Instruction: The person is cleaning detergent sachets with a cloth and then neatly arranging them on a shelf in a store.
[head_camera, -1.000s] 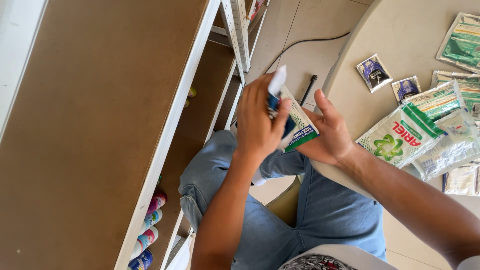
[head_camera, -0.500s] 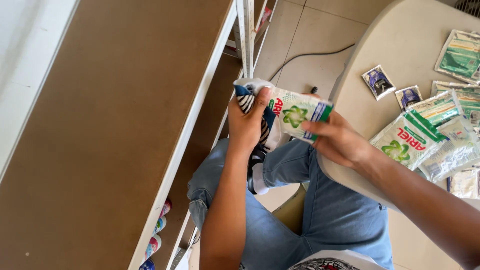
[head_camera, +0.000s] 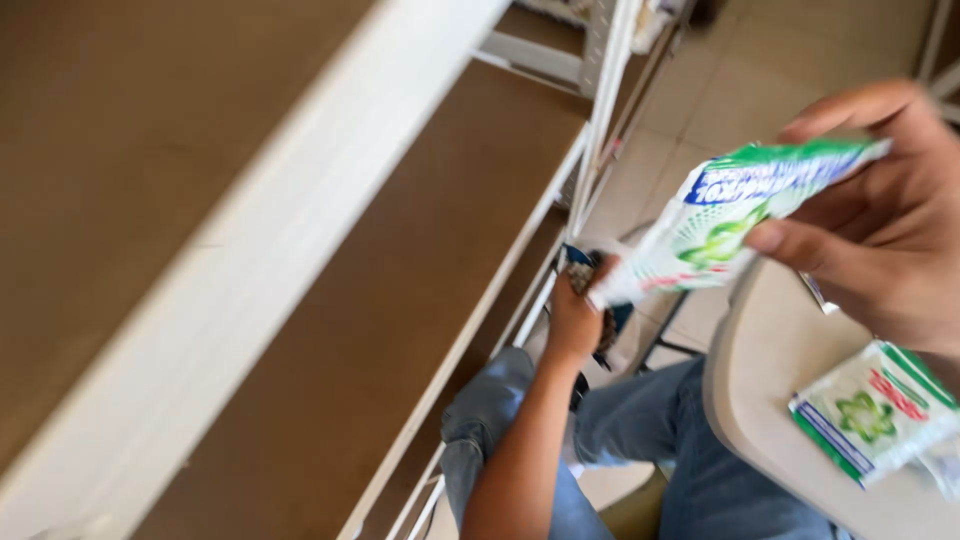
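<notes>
sachet: green-and-white detergent sachet (head_camera: 735, 215), held up in the air between the shelf unit and the worktop, tilted, blurred
right hand: right hand (head_camera: 880, 215) closed on the sachet's upper right end, thumb on the face, fingers curled behind
left hand: left hand (head_camera: 575, 320) lower down, near the sachet's bottom corner, closed round a small dark packet (head_camera: 582, 270); whether it also touches the sachet, can't tell
handling: judgement only: pinch the flat sealed edge, not the filled middle; thin film will slip and crumple if squeezed. Keeping the dark packet tucked in the palm leaves the fingertips free.
sachet material: glossy thin plastic film, flat rectangular pouch, soft fill, bends easily
dark packet: small, dark blue-black, shiny; details too blurred
worktop: beige, smooth, rounded edge (head_camera: 740, 400), to the right of the person's knees
on worktop: second green-and-white sachet (head_camera: 870, 415) lying flat, near the edge, well apart from the held one
shelf unit: white metal frame (head_camera: 300, 250) with brown flat boards (head_camera: 400, 330), to the left
below: blue jeans (head_camera: 640, 450), pale tiled floor (head_camera: 730, 80)
</notes>
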